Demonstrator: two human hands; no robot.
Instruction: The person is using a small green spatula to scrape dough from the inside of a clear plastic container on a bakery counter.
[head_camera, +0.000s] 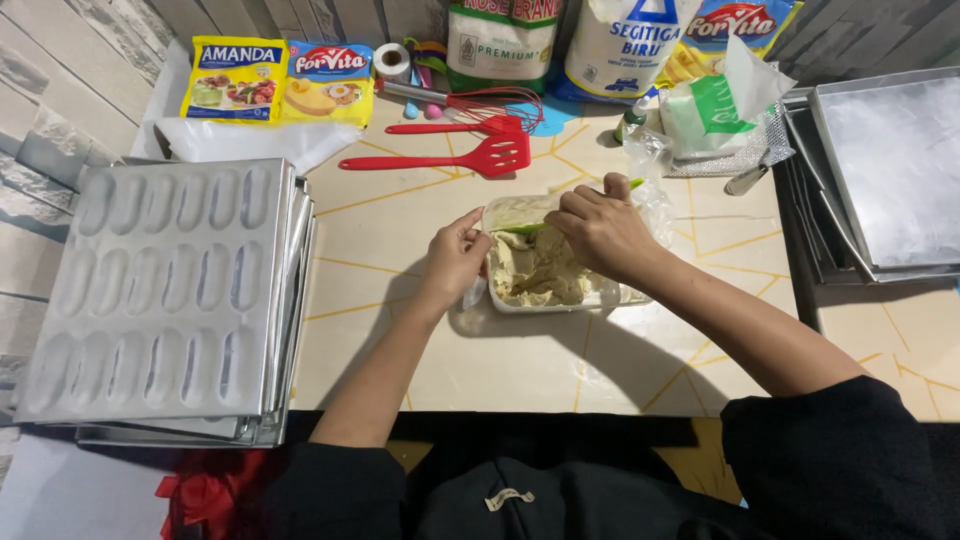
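A clear plastic container (500, 212) full of pale cream-coloured dough (535, 272) sits in the middle of the beige table. My left hand (455, 255) grips the container's left wall. My right hand (605, 232) is closed around a green-handled tool (525, 226) whose tip lies on the dough; its handle end pokes out past my knuckles. Crumpled clear plastic wrap (655, 205) lies against the container's right side.
A stack of metal moulded baking trays (165, 290) fills the left side. Flat metal trays (890, 175) lie at right. Two red spatulas (450, 160) and a whisk (490, 103) lie behind the container. Flour bags, margarine packets and a tape roll (391, 60) line the back.
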